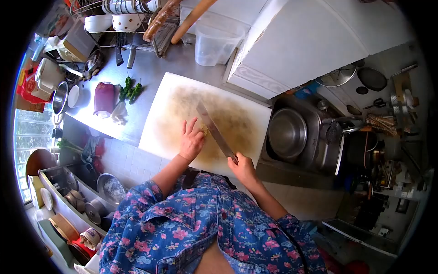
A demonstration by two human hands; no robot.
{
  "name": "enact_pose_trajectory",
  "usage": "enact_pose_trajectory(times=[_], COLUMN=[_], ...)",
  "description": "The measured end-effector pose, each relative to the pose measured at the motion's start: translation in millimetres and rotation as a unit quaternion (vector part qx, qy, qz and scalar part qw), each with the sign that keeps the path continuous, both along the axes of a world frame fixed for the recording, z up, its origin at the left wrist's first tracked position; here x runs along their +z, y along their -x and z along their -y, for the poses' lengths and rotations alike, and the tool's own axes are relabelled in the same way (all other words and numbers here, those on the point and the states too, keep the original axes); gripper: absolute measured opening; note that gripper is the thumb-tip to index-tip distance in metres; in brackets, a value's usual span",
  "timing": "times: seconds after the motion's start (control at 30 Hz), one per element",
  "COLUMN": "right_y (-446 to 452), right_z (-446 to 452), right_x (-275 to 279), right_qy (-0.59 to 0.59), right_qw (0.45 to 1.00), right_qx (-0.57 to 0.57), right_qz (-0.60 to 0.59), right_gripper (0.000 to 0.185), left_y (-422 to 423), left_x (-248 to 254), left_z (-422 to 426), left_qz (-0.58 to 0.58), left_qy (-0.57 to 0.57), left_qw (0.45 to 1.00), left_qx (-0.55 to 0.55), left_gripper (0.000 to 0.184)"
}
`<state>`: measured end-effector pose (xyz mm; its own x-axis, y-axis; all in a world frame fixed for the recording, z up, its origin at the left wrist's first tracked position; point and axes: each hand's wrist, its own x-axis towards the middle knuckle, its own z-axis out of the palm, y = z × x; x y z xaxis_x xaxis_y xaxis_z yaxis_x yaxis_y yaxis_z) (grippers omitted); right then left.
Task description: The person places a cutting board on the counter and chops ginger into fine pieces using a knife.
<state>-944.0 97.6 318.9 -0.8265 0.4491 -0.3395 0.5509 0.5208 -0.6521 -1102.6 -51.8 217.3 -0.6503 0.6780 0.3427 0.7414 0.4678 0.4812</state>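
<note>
Wrapping the right hand [243, 167] round the handle of a knife [216, 130] at five o'clock on the stained white cutting board [159, 98], pointing the blade towards eleven. Holding the left hand [193, 140] at seven o'clock from the board's middle, stretching two fingers out and bending others close to the blade. Having small yellow bits [205, 129] there beside the blade, possibly pinching some, though showing too small to tell. Setting green peppers [130, 90] near a purple packet [104, 99] on the tabletop [146, 64] at ten o'clock, and a metal pan [287, 130] in the sink [312, 146] at three.
</note>
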Motion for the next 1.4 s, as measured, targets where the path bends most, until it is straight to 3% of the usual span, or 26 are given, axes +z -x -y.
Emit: enact_pose_trajectory(times=[0.27, 0.5, 0.7, 0.9, 1.0, 1.2, 1.4], right_y=[0, -9, -12, -15, -16, -15, -15], right_z=[2, 4, 8, 5, 4, 10, 19], right_x=[11, 16, 14, 19, 15, 12, 14], right_qy=[0.02, 0.043, 0.057, 0.055, 0.053, 0.046, 0.019], right_qw=[1.0, 0.999, 0.998, 0.998, 0.998, 0.998, 0.999], right_qx=[0.002, -0.001, -0.006, -0.014, -0.014, -0.03, -0.023], right_qz=[-0.004, -0.006, -0.007, 0.0, -0.005, 0.004, 0.03], right_gripper=[0.025, 0.025, 0.026, 0.025, 0.025, 0.025, 0.025], left_y=[-2, 4, 10, 15, 21, 16, 3], left_x=[24, 31, 16, 6, 6, 3, 6], left_z=[3, 12, 13, 17, 15, 7, 8], left_qz=[-0.012, 0.085, 0.094, 0.069, 0.075, 0.133, 0.089], left_qy=[-0.058, -0.068, -0.06, -0.035, -0.099, -0.091, -0.086], left_qw=[0.997, 0.983, 0.985, 0.991, 0.989, 0.986, 0.992], left_qx=[0.04, 0.148, 0.13, 0.105, 0.075, -0.04, -0.029], left_gripper=[0.012, 0.011, 0.004, 0.009, 0.012, 0.019, 0.019])
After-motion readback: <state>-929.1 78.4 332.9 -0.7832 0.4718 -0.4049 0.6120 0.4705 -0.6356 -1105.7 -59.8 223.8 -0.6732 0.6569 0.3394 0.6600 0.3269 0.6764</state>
